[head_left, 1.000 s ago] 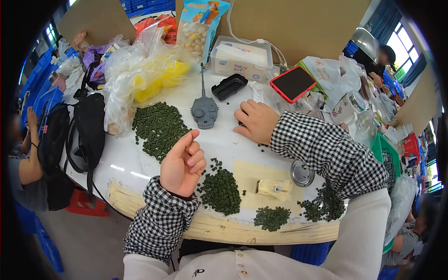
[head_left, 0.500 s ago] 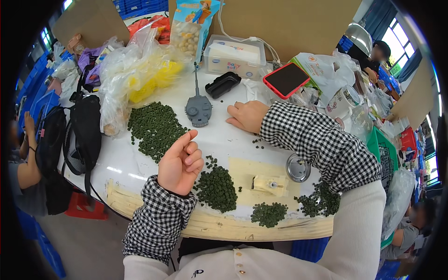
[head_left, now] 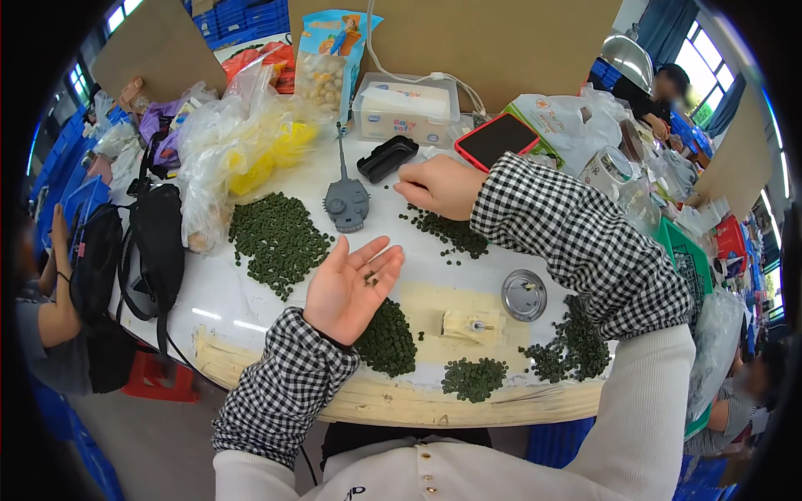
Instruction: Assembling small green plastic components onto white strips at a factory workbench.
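My left hand (head_left: 355, 288) is palm up with its fingers stretched out, and a few tiny dark pieces (head_left: 370, 279) lie on it. My right hand (head_left: 443, 185) is closed, thumb against fingers, beside a black open case (head_left: 387, 159); what it pinches, if anything, is too small to make out. Under and in front of it is a heap of small dark green round pieces (head_left: 455, 236). Between the hands and the bags stands a grey model tank turret (head_left: 347, 205) with its long barrel pointing away. A cream block with a metal pin (head_left: 472, 326) sits nearer me.
More green pieces lie in heaps at the left (head_left: 280, 242), beside my left wrist (head_left: 387, 341), at the front edge (head_left: 474, 380) and right (head_left: 576, 346). A round metal lid (head_left: 524, 295), red-cased phone (head_left: 498, 140), clear box (head_left: 407, 108) and plastic bags (head_left: 225, 138) surround the work area.
My left hand has turned palm up and uncurled, showing the tiny pieces. The right hand has lifted off the tabletop and curled, uncovering the green heap beneath. The whole view has shifted slightly.
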`<state>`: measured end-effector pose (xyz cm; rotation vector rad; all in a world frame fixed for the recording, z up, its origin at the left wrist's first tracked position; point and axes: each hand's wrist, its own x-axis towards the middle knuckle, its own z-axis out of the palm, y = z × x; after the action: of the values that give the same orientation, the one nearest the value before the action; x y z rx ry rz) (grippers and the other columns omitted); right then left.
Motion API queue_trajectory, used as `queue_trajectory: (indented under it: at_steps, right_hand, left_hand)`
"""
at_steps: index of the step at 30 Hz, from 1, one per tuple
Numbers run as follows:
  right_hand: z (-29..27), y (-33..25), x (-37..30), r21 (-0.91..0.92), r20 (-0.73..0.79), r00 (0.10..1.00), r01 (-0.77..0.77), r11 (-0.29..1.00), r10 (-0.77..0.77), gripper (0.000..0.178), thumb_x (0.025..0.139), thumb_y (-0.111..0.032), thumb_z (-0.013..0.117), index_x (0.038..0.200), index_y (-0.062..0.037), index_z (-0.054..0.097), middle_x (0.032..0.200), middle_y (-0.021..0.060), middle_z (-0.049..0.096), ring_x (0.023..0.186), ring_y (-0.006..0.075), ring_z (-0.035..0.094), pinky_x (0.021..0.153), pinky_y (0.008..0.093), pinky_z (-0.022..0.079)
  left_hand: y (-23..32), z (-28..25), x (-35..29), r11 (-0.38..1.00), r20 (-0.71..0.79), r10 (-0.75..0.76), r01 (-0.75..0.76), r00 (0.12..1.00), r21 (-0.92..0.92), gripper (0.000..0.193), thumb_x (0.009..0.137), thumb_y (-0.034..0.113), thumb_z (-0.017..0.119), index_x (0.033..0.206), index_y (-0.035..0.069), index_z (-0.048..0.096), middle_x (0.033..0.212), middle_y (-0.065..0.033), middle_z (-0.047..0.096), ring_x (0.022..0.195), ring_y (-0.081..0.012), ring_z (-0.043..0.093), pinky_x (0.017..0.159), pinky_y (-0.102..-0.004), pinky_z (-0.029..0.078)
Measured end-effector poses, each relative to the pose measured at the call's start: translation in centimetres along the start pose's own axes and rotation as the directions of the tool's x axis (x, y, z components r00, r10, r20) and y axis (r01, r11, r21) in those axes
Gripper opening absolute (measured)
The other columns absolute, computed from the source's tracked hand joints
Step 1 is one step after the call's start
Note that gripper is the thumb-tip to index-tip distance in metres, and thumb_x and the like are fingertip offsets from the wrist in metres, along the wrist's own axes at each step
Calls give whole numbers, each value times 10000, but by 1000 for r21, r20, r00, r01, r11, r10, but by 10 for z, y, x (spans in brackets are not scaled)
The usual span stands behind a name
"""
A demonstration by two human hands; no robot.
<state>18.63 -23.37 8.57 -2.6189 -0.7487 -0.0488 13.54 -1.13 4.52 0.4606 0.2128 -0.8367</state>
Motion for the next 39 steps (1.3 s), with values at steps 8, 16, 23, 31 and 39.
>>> queue_trajectory:
  at_steps: [8,16,23,31,39]
  right_hand:
    - [5,-107,-18,-142,10,957,288,947,-290,210,846,-219,540,747,-37,498,640,112,557,564,297,580,503,370,477]
    - [18,-130,-44,-330,-216,834,427,842,-507,172,646,-197,600,711,-85,488,675,18,438,645,153,507,422,258,426]
    - [23,-151,-84,-297,-234,861,379,877,-451,203,640,-235,613,699,-95,478,663,10,418,608,136,489,447,271,404]
    - [40,-174,-128,-13,-159,958,240,971,-239,264,810,-324,625,692,-104,536,618,24,434,493,175,491,447,305,404]
    - [38,-178,-124,425,-226,972,158,891,-64,191,880,-192,565,771,-43,517,676,80,467,526,267,505,468,356,413]
  left_hand:
    - [-33,25,-21,989,338,12,39,941,-144,349,977,279,333,1237,63,421,1257,-84,478,1210,-219,443,1034,-396,365]
    - [-59,10,-41,930,408,37,118,912,-348,319,960,283,377,1213,99,439,1253,-41,492,1194,-162,450,1035,-344,361]
    - [-98,-7,-59,936,503,-3,179,865,-302,305,961,287,372,1212,126,433,1244,-35,478,1176,-150,439,1008,-335,358]
    - [-143,-16,-57,966,520,-56,178,853,-188,230,957,278,403,1115,121,463,1078,-20,490,965,-121,458,807,-274,376]
    - [-141,-24,-67,992,416,-27,-28,909,124,176,954,269,435,1019,116,493,913,-6,502,754,-92,477,607,-213,395]
